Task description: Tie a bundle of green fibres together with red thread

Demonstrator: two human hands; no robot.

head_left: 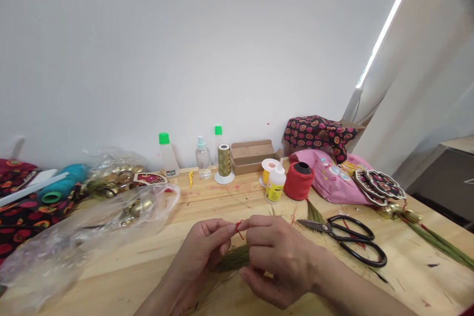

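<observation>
Both hands meet over the front of the wooden table, fingertips nearly touching. My left hand (207, 244) pinches a thin red cord (240, 229) between thumb and forefinger. A small loop of the cord shows between the two hands. My right hand (279, 252) has its forefinger and thumb side bent at the same cord; its fingers are curled and partly hide the grip. Below and between the hands lies a bundle of olive-green tassel threads (235, 259), mostly covered by the right hand. Black-handled scissors (344, 234) rest just right of my right hand.
Behind the hands stand a white glue bottle (275, 185), a red thread cone (298, 181), an olive thread spool (224, 160) and a cardboard box (254, 155). Plastic bags (92, 227) with gold bells spread at left. A pink bag (333, 177) and finished tassels (440, 242) lie at right.
</observation>
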